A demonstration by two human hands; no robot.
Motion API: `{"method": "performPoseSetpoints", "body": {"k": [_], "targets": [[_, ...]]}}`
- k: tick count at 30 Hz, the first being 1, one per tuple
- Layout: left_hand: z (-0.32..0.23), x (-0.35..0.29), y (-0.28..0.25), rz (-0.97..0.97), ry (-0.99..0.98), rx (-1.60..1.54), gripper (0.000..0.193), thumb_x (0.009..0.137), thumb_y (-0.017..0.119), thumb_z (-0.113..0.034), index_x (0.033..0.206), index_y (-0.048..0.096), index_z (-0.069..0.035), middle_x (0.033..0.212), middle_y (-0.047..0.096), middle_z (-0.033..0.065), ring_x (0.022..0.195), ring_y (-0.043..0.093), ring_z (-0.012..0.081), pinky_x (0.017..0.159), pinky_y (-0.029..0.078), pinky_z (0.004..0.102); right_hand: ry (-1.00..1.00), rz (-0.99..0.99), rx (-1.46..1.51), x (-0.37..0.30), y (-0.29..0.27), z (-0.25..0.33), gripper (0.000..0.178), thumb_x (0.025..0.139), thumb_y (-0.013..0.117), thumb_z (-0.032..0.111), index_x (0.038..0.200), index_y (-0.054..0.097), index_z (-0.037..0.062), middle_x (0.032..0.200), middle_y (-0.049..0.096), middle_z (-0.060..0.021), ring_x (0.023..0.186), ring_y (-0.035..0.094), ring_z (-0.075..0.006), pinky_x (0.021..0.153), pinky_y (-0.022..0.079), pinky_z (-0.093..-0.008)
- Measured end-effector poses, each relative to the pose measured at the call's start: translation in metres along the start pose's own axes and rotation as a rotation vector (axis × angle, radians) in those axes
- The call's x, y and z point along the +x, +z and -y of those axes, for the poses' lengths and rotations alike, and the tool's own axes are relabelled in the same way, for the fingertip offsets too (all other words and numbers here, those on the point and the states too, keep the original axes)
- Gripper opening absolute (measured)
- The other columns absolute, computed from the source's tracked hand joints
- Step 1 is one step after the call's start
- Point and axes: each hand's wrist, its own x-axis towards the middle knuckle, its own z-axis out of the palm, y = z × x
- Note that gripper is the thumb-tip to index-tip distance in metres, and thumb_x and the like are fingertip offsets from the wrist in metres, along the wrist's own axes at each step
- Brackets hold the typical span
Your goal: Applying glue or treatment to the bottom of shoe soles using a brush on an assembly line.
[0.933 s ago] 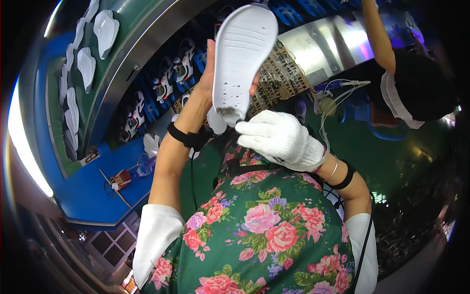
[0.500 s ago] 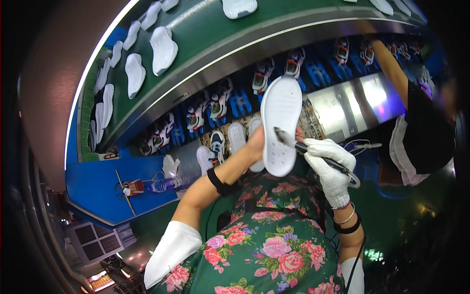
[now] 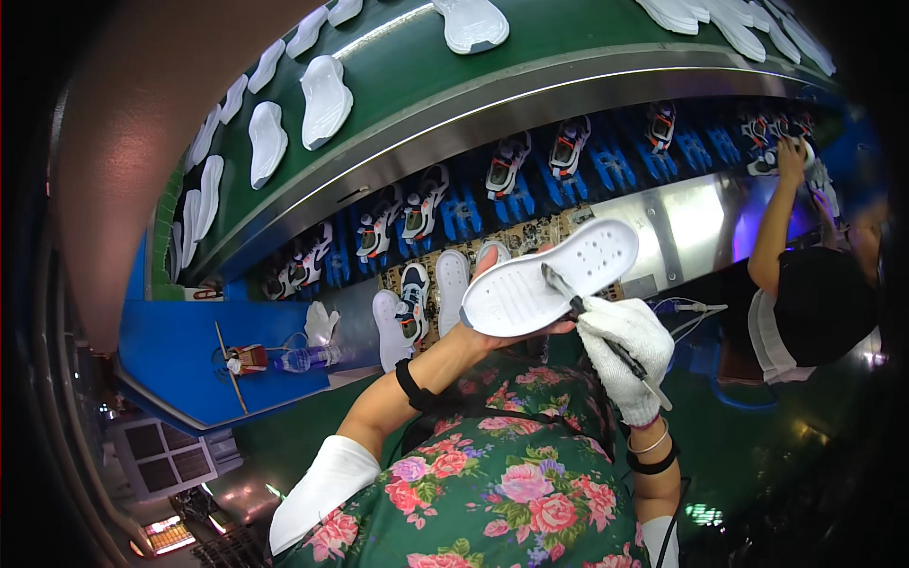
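Observation:
A white shoe sole lies tilted across my bare left hand, its dotted end up to the right. The fingers wrap under and around it, partly hidden by the sole. My right hand, in a white knit glove, is closed around a brush with a dark handle. Its bristles touch the sole's upper face near the middle. Just left of the sole stand another white sole and a dark blue and white shoe.
Ahead runs a rack with several shoes on blue holders. Beyond it, a green conveyor carries white soles. At left, a blue table holds a bottle, a red box and a white glove. A co-worker's arm reaches for shoes at right.
The sole has swung from upright to slanting, its dotted end now up at the right. The brush stays at the sole as my right hand shifts slightly left and down. The co-worker's arm moved.

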Motion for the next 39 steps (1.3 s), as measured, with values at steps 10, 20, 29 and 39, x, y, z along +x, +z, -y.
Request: {"method": "performPoseSetpoints", "body": {"k": [10, 20, 29, 39], "targets": [[0.025, 0.006, -0.001, 0.133, -0.084, -0.116, 0.085, 0.09, 0.052, -0.069, 0.15, 0.04, -0.01, 0.143, 0.051, 0.0232, 0.128, 0.05, 0.0491, 0.104, 0.028, 0.0812, -0.153, -0.169, -0.064, 0.03, -0.011, 0.004, 0.023, 0.073, 0.08, 0.002, 0.095, 0.075, 0.004, 0.097, 0.076, -0.01, 0.08, 0.07, -0.0247, 0.073, 0.055, -0.0337], [0.022, 0.005, -0.033, -0.166, 0.005, 0.24, 0.07, 0.1, 0.044, -0.057, 0.149, 0.041, -0.007, 0.143, 0.053, 0.019, 0.128, 0.055, 0.0364, 0.111, 0.042, 0.056, -0.35, -0.134, -0.345, 0.034, -0.003, 0.006, 0.048, 0.058, 0.072, 0.003, 0.105, 0.074, 0.0057, 0.106, 0.073, -0.013, 0.09, 0.069, -0.0286, 0.079, 0.057, -0.0376], [0.024, 0.011, -0.032, 0.05, 0.023, 0.159, 0.08, 0.095, 0.05, -0.063, 0.152, 0.037, -0.01, 0.148, 0.048, 0.0185, 0.134, 0.051, 0.0359, 0.114, 0.039, 0.0535, -0.177, -0.16, -0.105, 0.031, -0.011, 0.002, 0.023, 0.072, 0.076, 0.001, 0.095, 0.075, 0.0027, 0.101, 0.074, -0.0153, 0.087, 0.07, -0.0294, 0.079, 0.056, -0.0371], [0.017, 0.028, -0.011, -0.08, 0.178, 0.235, 0.093, 0.093, 0.039, -0.074, 0.154, 0.028, -0.005, 0.152, 0.04, 0.0217, 0.131, 0.053, 0.0378, 0.108, 0.047, 0.0507, -0.179, -0.18, -0.03, 0.019, -0.004, -0.015, 0.024, 0.076, 0.074, 0.006, 0.099, 0.076, 0.0053, 0.105, 0.074, -0.0118, 0.089, 0.07, -0.0278, 0.083, 0.056, -0.0379]]}}
